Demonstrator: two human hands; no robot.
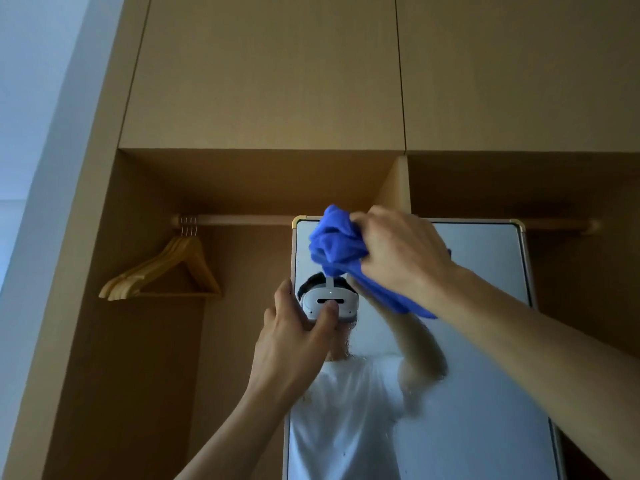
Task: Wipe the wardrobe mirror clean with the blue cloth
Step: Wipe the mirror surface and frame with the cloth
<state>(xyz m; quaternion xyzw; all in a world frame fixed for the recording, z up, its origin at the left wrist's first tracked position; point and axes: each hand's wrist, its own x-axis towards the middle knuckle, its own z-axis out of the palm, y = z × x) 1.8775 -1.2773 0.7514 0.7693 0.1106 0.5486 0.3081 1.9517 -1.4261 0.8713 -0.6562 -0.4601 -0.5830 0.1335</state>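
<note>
Both arms reach upward; the right hand (398, 251) grips tightly above the left hand (294, 337), which pinches.

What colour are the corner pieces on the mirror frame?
Gold; the corner pieces of the mirror show best in the head view.

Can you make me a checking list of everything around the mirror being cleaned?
Surface: mirror shows specks and smears near its middle.
Job's things: blue cloth bunched against the mirror's top.
Clutter: nothing seen.
Grips: right hand grips the blue cloth; left hand holds the mirror's left edge.
Cables: nothing seen.
Surroundings: wooden wardrobe; hangers hang on a rail left of the mirror.
</note>
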